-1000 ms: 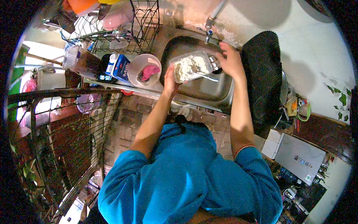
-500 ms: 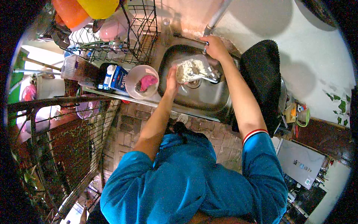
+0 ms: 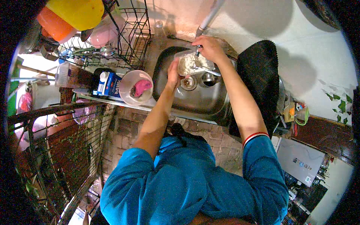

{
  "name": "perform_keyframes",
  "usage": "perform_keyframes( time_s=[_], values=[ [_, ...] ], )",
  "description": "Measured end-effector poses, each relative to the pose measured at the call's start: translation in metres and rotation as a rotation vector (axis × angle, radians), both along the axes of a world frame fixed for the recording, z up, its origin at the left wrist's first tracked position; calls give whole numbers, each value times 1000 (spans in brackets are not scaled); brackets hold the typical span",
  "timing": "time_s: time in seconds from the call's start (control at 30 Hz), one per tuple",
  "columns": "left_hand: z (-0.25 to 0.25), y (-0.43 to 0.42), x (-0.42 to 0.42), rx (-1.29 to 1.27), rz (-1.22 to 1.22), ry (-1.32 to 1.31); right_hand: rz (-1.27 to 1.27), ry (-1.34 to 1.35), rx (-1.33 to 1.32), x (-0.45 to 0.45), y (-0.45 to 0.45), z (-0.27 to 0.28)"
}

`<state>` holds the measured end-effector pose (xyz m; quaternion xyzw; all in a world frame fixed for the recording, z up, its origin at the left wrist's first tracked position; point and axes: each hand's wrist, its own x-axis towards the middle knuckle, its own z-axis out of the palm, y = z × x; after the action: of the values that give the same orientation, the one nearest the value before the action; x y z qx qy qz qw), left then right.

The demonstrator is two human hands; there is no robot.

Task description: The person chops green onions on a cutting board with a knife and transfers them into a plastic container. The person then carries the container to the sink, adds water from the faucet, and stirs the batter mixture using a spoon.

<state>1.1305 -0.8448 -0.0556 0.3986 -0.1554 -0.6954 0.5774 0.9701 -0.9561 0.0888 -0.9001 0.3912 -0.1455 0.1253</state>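
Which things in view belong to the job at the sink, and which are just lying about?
Apparently in use:
left hand, holding clear container with utensil
right hand, at tap
sink

Likely just lying about:
milk carton
tub with pink item
wire rack

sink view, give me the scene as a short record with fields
left hand: left hand holding the clear container
right hand: right hand on the faucet
container contents: pale, lumpy matter, utensil across it
in sink: small dark bowl beside the drain
left of sink: round tub with pink item, milk carton
right of sink: black ridged item
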Motion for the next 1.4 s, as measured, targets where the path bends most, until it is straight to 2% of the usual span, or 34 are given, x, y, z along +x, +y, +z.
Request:
perform_keyframes(
  time_s=[0.17,0.37,0.6,0.67,0.77,0.87,1.2,1.27,1.3,1.37,1.4],
  values=[
    [2,-9,-6,-74,-24,-1,68,-8,22,2,1,5],
    [15,-11,-9,-11,-37,-11,79,-12,57,-1,-1,0],
    [15,-19,-11,-71,-13,-92,43,57,124,-2,0,4],
    [15,-18,-11,-78,-7,-133,-3,-30,37,-4,6,5],
    [15,-18,-10,-44,-18,-100,-38,-15,-2,-5,6,4],
    [10,-16,-8,-59,-12,-120,-141,-1,26,-3,7,5],
    [-4,-15,-8,-43,-36,24,-207,23,-8,1,12,13],
    [0,-13,-6,-16,-20,12,-265,-78,-20,-1,13,6],
    [3,-10,-5,-17,-21,11,-266,-79,-21,-1,24,10],
    [8,-3,-3,-48,-5,4,-467,-41,-170,-2,62,24],
    [9,2,-3,-45,-2,4,-464,-40,-167,-4,74,21]
  ],
)
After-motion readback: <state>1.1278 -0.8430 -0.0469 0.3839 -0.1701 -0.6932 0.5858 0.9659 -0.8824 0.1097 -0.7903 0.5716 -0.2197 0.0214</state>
